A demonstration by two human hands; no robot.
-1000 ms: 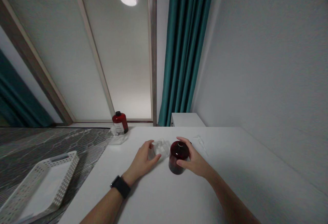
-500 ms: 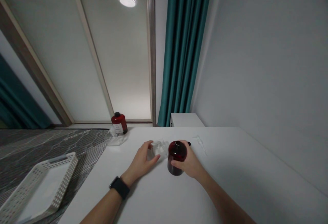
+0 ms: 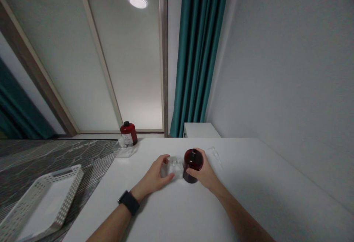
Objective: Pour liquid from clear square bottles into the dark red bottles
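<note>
My right hand [image 3: 204,172] is wrapped round the dark red bottle [image 3: 193,161], which stands upright over the white table and shows no cap on its neck. Just left of the bottle is a clear, see-through object [image 3: 174,166], perhaps glass or thin plastic; its exact kind is hard to make out. My left hand [image 3: 158,173] curves beside it, thumb and fingers apart, with a black watch on the wrist. Whether the fingertips touch the clear object cannot be seen.
A second red bottle [image 3: 128,133] with a black cap and white label stands at the table's far left corner, by a clear plastic piece [image 3: 125,151]. Another thin clear piece [image 3: 217,155] lies right of my right hand. A white perforated basket [image 3: 62,212] sits lower left.
The dark red bottle has moved slightly right and away from me with my right hand. The clear object sits slightly farther right and nearer. A small black item behind the bottle is now hidden.
</note>
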